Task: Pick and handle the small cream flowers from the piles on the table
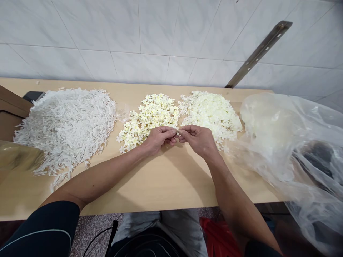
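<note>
My left hand [161,139] and my right hand [197,138] meet fingertip to fingertip above the table, both closed in a pinch. A tiny pale piece shows between the fingertips, mostly hidden and too small to name. Just behind my left hand spreads a pile of yellow-centred artificial flowers [152,116]. Beyond my right hand lies a heap of white artificial blossoms [214,110], their centres paler. Far to the left is a large mound of thin white stems or strands [72,125].
The wooden table [160,185] meets a tiled wall [155,28]. A big clear plastic bag [278,132] covers the right end and hangs over the front edge. A metal slotted bar [258,53] leans on the wall. At the left edge stands a brown box [10,114].
</note>
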`<action>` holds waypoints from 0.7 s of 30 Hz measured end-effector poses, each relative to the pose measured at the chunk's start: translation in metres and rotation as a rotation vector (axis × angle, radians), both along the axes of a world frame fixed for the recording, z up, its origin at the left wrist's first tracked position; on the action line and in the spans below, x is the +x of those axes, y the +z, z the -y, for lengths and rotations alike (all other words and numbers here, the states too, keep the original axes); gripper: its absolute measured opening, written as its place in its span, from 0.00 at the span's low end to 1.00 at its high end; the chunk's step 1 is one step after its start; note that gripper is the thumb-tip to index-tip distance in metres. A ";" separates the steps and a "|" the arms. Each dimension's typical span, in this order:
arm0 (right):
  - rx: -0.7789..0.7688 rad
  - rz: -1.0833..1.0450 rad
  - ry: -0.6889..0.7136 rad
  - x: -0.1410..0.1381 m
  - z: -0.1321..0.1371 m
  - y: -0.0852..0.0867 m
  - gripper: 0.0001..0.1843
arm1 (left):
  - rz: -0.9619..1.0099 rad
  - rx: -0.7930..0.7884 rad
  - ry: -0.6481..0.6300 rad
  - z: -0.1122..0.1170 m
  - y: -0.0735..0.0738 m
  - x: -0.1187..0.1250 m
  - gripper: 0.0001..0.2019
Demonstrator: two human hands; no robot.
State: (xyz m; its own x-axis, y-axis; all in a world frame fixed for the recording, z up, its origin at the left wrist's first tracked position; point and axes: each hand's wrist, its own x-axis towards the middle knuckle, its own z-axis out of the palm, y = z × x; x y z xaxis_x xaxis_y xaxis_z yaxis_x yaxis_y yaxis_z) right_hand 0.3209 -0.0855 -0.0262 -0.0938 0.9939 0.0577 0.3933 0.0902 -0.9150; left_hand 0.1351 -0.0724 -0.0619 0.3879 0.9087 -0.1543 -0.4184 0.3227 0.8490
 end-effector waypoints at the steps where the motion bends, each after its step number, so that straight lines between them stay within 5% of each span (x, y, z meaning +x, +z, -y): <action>1: 0.010 0.007 -0.004 0.001 0.000 0.000 0.16 | -0.001 0.001 -0.001 0.000 0.000 0.000 0.19; 15: 0.142 0.191 -0.045 0.000 0.003 -0.004 0.10 | -0.020 -0.021 0.021 0.002 0.000 0.002 0.19; 21: 0.075 0.110 -0.077 -0.001 0.002 -0.004 0.09 | -0.001 -0.043 0.000 0.000 -0.002 0.002 0.19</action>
